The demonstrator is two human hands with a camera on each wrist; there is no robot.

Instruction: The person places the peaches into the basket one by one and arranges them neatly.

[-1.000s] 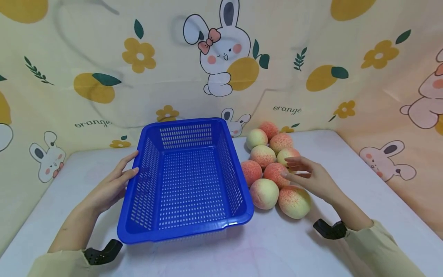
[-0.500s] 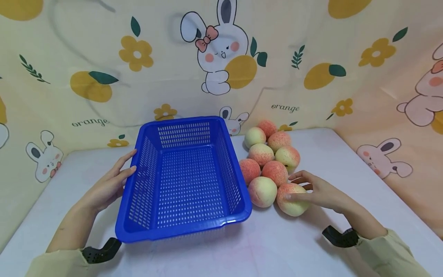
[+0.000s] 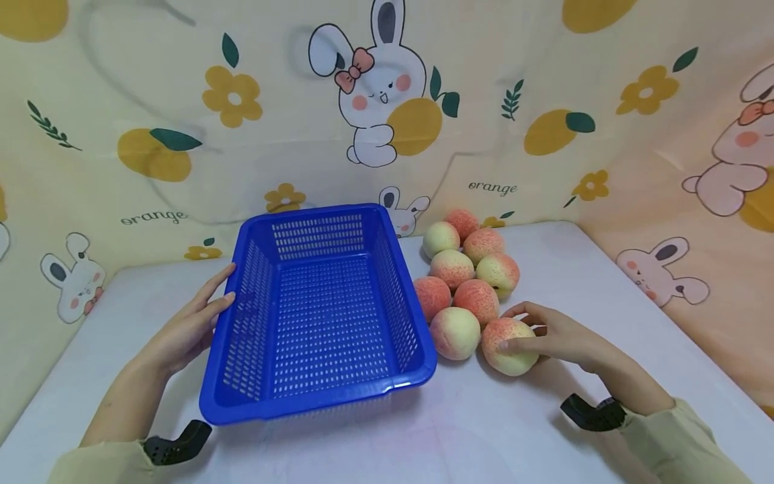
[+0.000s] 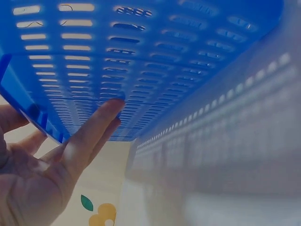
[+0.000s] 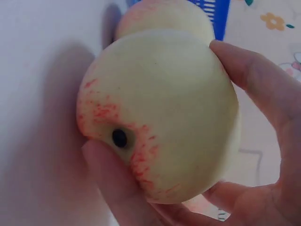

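A blue plastic basket [image 3: 326, 316] with slotted walls stands tilted toward me. My left hand [image 3: 187, 326] holds its left side: two fingertips show at the rim in the head view, and in the left wrist view other fingers [image 4: 96, 129] lie against the slotted outer wall. My right hand [image 3: 562, 336] grips the nearest right peach [image 3: 508, 349], a pale one speckled with red. Thumb and fingers reach around this peach on both sides in the right wrist view, close by its dark stem pit. Another pale peach [image 3: 455, 334] sits just left of it.
Several more peaches, red and pale ones, cluster behind, among them a red peach [image 3: 476, 301] and a two-toned peach [image 3: 498, 272]. They lie on a white table [image 3: 387, 447] along the basket's right wall. A printed cloth [image 3: 242, 161] hangs behind the table.
My right hand has come down and nearer from the middle of the peaches, and its fingers have closed around the front right peach. The left hand stays at the basket.
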